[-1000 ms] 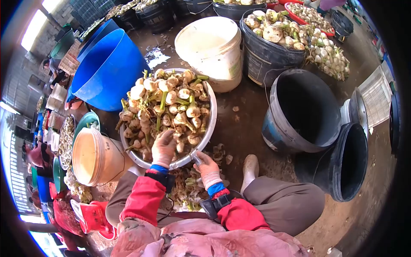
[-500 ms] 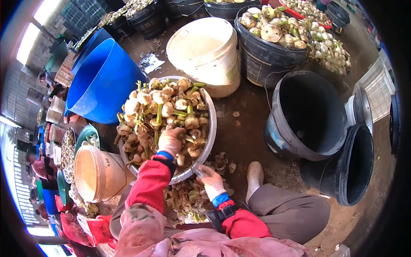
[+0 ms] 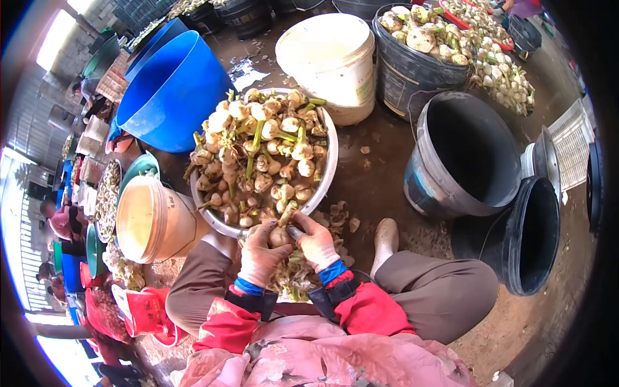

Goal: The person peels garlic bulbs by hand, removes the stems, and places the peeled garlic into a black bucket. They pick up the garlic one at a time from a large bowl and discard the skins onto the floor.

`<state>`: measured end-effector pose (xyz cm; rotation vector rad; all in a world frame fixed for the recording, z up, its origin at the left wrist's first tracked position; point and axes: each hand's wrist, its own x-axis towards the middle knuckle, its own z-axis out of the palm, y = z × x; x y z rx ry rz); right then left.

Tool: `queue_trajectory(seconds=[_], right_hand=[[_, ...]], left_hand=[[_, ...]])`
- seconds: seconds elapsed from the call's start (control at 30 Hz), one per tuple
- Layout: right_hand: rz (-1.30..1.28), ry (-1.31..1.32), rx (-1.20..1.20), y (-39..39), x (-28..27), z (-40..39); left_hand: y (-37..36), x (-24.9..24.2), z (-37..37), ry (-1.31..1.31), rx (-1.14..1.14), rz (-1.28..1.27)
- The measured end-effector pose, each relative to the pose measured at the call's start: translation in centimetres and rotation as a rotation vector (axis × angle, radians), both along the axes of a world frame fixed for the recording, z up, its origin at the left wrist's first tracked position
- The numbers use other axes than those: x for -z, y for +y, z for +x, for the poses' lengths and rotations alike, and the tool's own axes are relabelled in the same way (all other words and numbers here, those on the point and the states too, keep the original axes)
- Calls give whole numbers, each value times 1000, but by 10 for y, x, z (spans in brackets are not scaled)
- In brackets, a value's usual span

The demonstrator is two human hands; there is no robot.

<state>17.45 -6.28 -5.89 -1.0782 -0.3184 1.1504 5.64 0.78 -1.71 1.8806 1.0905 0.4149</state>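
Observation:
In front of my knees, my left hand (image 3: 262, 254) is closed around a garlic bulb (image 3: 280, 237), whose stalk points away from me. My right hand (image 3: 316, 241) grips a small knife (image 3: 294, 233), only a short grey piece of which shows, right beside the bulb. Both hands wear pale gloves and meet at the near rim of a metal basin (image 3: 331, 155). Heaped in that basin are many untrimmed garlic bulbs (image 3: 264, 145) with stalks and roots. Beneath my hands lies a pile of garlic trimmings (image 3: 290, 277).
A blue tub (image 3: 174, 97), a white bucket (image 3: 335, 71) and a cream bucket (image 3: 151, 219) surround the basin. To the right stand black buckets (image 3: 467, 161). A full black bucket of garlic (image 3: 419, 71) is at the back. Other people work at far left.
My left hand has come back from the heap to my right hand with a garlic bulb. My right hand has moved slightly up, and the view has shifted.

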Motion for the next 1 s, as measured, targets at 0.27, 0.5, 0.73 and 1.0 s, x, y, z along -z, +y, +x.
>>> queue_trajectory(seconds=[0.27,0.5,0.73,1.0], right_hand=[[-122,-466,-41,-1,14,-13],[-287,-645,-109,-2,-10,-12],[154,-207,-94,-10,-13,-1],[17,356,-90,-4,7,-16]], left_hand=[[-27,0,5,218,8,464],[-22,-9,-8,120,25,450],[-12,-20,-25,-884,-514,-1192],[-25,-4,-24,-496,-204,-432]])
